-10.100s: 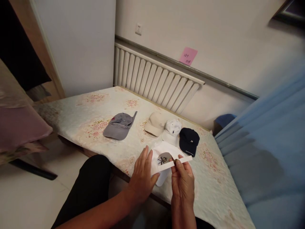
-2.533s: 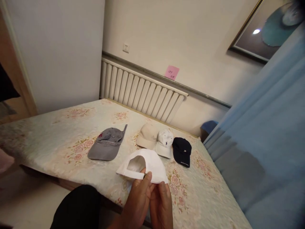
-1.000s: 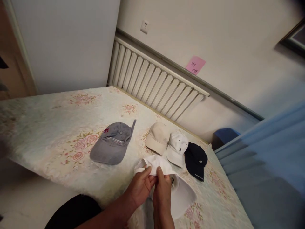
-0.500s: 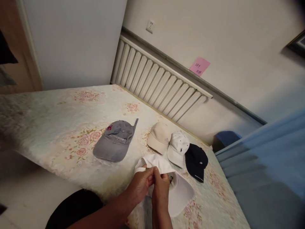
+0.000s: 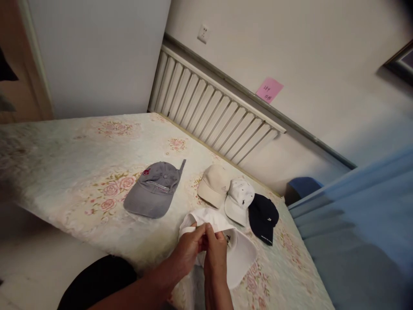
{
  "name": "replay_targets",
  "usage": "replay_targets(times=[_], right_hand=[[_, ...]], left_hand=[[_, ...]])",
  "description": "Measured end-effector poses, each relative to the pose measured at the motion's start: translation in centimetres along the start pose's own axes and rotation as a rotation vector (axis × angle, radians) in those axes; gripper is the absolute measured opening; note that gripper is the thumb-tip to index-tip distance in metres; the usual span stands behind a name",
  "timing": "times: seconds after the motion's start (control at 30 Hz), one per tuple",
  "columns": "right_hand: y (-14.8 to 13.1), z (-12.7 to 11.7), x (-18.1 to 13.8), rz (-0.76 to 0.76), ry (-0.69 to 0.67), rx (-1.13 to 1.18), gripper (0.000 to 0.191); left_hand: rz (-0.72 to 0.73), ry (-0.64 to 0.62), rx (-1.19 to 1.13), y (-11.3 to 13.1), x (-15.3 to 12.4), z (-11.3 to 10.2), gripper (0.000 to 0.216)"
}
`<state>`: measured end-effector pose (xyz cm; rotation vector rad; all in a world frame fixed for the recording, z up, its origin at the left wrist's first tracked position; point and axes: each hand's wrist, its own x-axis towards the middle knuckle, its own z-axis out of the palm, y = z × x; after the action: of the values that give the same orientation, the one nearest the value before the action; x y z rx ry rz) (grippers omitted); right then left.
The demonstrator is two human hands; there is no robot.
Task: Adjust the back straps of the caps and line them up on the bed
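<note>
Both of my hands grip a white baseball cap (image 5: 240,262) close to me, its brim pointing to the lower right. My left hand (image 5: 189,247) and my right hand (image 5: 215,249) meet with fingers pinched on the cap's edge, near its strap; the fingertips partly hide what they hold there. Beyond the hands lie a beige cap (image 5: 212,185), a white cap with a small dark logo (image 5: 239,199) and a dark navy cap (image 5: 263,217), side by side. To the left rests a grey cap (image 5: 155,189) with its strap sticking out.
The caps lie on a flowered cover (image 5: 142,146). Behind it stand a white radiator (image 5: 209,107) and a wall with a pink note (image 5: 269,89). A blue curtain (image 5: 361,224) hangs at the right. A black rounded thing (image 5: 100,282) is at the lower left.
The view has shifted slightly, so everything sits a little further left. My hands keep their pinch on the white cap; its brim has moved slightly left in the picture.
</note>
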<state>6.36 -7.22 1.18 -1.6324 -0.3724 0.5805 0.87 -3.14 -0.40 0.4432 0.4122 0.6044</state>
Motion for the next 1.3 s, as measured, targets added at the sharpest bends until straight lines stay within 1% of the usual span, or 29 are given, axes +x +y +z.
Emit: replay_targets(times=[0.17,0.27,0.4,0.57,0.67,0.77,0.93,1.07,1.17,1.3], right_hand=[[0.7,0.1,0.4,0.046,0.019,0.145,0.035],[0.8,0.1,0.5,0.058,0.032,0.219,0.035],[0.0,0.3,0.3,0.079,0.061,0.299,0.035],[-1.0,0.5,-0.2,0.102,0.088,0.390,0.033],[-1.0,0.7,-0.5,0.095,0.028,0.401,0.035],[-0.8,0.8,-0.6,0.077,-0.038,0.357,0.034],[-0.5,0.7,-0.3,0.060,0.017,0.329,0.031],[-0.8,0.2,0.2,0.097,0.017,0.397,0.034],[-1.4,-0.4,0.6,0.116,-0.042,0.436,0.035],[-2.0,-1.4,1.2,0.124,-0.122,0.461,0.032]], left_hand=[[0.034,-0.023,0.022,0.0,-0.2,0.1,0.042],[0.058,-0.015,0.022,-0.1,-0.3,0.2,0.044],[0.064,0.001,-0.003,-0.1,-0.4,0.4,0.039],[0.059,-0.013,-0.002,0.0,-0.3,0.4,0.033],[0.069,0.003,-0.018,0.0,-0.3,0.3,0.036],[0.073,-0.010,-0.001,0.1,-0.3,0.2,0.037],[0.080,-0.002,0.010,-0.2,-0.2,0.1,0.040],[0.092,0.005,0.039,-0.1,-0.2,0.2,0.032],[0.100,-0.010,0.079,0.1,-0.4,0.4,0.026],[0.114,-0.042,0.066,0.3,-0.7,0.6,0.028]])
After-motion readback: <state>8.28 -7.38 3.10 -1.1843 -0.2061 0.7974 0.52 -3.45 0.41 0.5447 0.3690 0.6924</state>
